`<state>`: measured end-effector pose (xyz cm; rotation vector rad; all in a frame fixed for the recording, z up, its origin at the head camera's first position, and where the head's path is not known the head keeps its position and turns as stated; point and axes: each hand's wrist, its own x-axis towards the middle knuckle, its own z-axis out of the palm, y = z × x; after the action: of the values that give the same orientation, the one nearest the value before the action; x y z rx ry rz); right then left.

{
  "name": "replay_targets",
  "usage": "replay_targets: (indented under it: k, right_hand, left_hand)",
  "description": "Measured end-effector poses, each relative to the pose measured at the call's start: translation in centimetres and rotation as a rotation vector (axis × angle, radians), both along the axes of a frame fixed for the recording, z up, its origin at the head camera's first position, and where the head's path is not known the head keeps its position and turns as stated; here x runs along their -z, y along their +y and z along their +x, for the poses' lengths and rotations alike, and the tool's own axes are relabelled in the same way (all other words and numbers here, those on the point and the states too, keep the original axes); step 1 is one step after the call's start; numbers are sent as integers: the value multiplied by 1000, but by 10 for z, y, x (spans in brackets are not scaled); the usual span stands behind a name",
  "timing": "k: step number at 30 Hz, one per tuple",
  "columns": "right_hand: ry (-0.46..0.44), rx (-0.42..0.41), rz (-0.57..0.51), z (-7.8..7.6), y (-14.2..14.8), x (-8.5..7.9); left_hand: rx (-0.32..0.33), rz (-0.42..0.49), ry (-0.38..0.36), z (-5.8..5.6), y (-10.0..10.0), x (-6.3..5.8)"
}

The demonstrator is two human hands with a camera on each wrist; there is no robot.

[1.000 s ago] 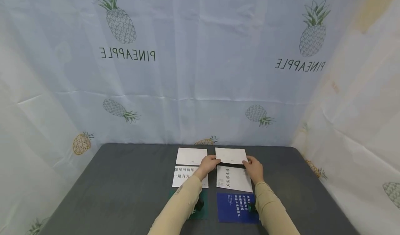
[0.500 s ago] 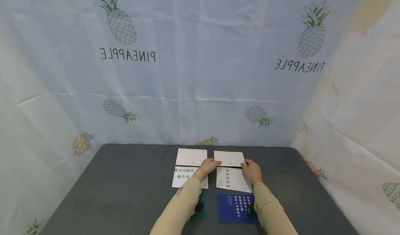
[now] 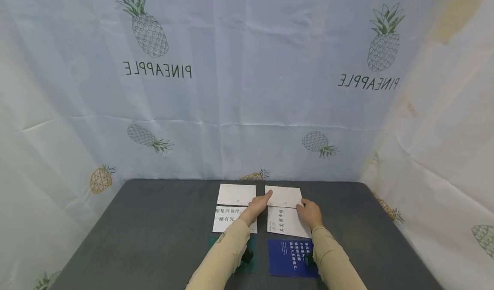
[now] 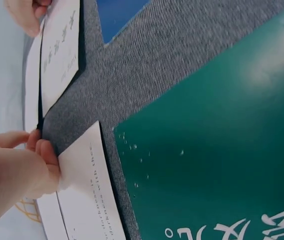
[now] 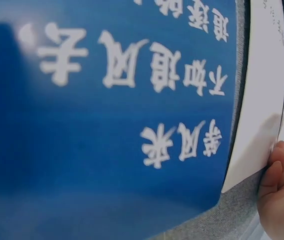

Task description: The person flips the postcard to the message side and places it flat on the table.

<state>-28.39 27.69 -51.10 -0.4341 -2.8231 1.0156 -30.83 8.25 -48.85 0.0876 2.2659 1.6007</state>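
Both hands are on the action at the lower centre of the frame, and the near-blank white rectangular card lies between them, top of the right-hand column. The left hand is at its left edge, one straight digit laid over the border; whether that grip closes underneath, I can't tell. The right hand, over at the lower right corner, has thumb and forefinger pinching the card there, the other fingers curled in.

Directly below, just a thin dark line apart, lies a white card with a column of dark brush-style characters, and below that a glossy blue card with white characters, its right side tucked behind a cream sleeve.

Across to the left-hand column: a second near-blank white card on top, a white card with bold black characters in the middle, partly covered by the left forearm, and a glossy deep green card at the bottom, filling the right of the left wrist view. All six sit on the dark grey cloth-like counter, and behind stretches a pale curtain with pineapple prints, the lettering reversed.
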Motion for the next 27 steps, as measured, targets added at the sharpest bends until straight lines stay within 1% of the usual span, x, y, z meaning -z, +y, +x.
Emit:
replay_targets:
  k: [3, 6, 8, 12, 14, 20, 24, 27]
  right_hand:
    - [0, -17, 5, -1, 1, 0]
    - [0, -26, 0, -2, 2, -1]
    - [2, -29, -4, -2, 4, -1]
    - [33, -37, -2, -4, 5, -4]
    - [60, -44, 8, -6, 4, -8]
    - [171, -77, 8, -10, -10, -28]
    - [222, -102, -28, -9, -24, -39]
    - [245, -126, -50, -7, -37, -46]
  left_hand:
    - [-12, 12, -4, 0, 0, -2]
    - [-18, -7, 6, -1, -1, -4]
    - [-20, -19, 25, -2, -1, -5]
    - [-15, -51, 68, -4, -4, -9]
    - [-8, -73, 98, -4, -6, -12]
    - [4, -112, 207, -3, -17, -21]
    - [-17, -102, 287, -1, -27, -29]
    - [-34, -94, 327, 2, -35, -34]
